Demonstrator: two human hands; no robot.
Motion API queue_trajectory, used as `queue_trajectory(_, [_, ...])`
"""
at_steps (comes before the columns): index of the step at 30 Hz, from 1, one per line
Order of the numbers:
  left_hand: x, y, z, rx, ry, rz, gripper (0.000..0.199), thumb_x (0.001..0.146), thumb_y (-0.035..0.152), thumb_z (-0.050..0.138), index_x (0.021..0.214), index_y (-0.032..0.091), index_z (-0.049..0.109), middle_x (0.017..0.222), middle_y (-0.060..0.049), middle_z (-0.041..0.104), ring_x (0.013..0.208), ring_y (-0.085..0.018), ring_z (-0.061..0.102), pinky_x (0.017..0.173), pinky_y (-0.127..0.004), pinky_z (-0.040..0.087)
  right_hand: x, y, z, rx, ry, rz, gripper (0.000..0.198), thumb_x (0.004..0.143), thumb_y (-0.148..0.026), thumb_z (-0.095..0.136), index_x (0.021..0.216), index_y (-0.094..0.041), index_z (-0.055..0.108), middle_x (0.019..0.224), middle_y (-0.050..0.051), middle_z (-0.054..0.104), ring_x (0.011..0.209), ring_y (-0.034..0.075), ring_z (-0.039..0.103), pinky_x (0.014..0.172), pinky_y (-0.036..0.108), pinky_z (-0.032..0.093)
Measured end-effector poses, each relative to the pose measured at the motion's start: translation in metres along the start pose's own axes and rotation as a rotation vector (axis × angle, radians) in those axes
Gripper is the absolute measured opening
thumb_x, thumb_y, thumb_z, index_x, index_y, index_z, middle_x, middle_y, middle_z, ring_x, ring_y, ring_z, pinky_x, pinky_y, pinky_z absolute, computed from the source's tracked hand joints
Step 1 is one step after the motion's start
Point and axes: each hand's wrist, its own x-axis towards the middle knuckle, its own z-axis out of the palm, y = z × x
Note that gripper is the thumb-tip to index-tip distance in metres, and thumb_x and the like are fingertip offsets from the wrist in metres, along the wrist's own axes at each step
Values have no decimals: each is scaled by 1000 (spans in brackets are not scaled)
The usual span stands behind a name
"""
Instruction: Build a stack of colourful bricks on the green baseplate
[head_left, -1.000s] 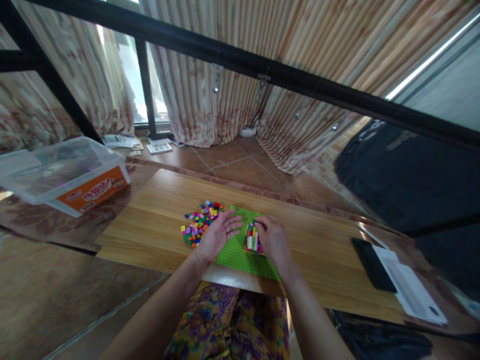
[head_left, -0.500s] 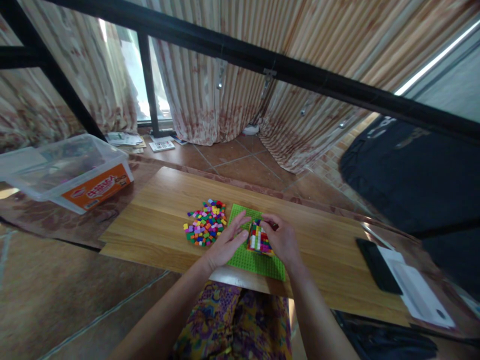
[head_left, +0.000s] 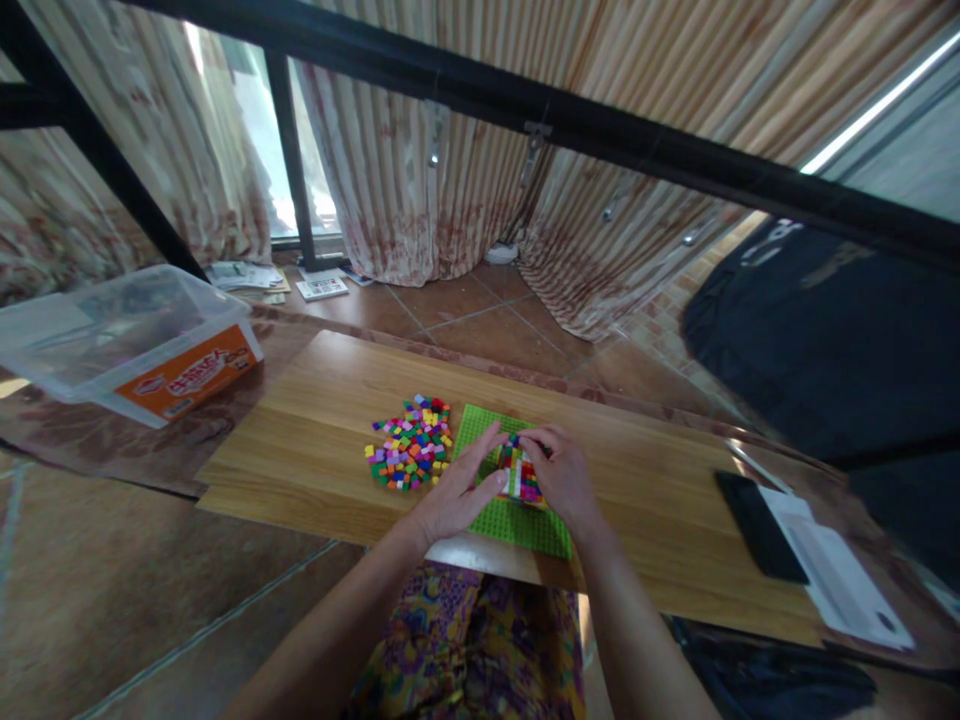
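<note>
A block of colored bricks (head_left: 526,484) sits on a green board (head_left: 517,526), lower center of the frame. The left hand (head_left: 459,494) is half-open at its edge, nothing visibly held; the right hand (head_left: 564,474) curls over it, grip unclear. Loose bricks (head_left: 411,446) lie left of center.

The wooden table (head_left: 292,430) carries a loose pile of bricks (head_left: 409,448) left of centre, a green baseplate (head_left: 517,526) just right of it, and a black slab (head_left: 759,525) at the right end.
</note>
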Motion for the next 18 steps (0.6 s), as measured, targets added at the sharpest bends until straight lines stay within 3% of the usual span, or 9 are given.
queue_trajectory(10, [1, 2, 2, -81, 41, -3, 61, 81, 30, 70, 139, 26, 52, 144, -9, 52, 140, -29, 39, 122, -48, 11, -1, 1, 4, -113, -3, -76, 29, 93, -32, 46, 91, -22, 73, 90, 8, 68, 87, 21, 60, 84, 36, 47])
queue_trajectory(18, [0, 4, 5, -14, 42, 10, 62, 83, 31, 69, 141, 26, 49, 143, -10, 53, 140, -29, 39, 122, -49, 13, -4, 2, 9, -123, 30, -104, 30, 94, -31, 45, 90, -22, 73, 88, 8, 67, 88, 22, 59, 85, 36, 46])
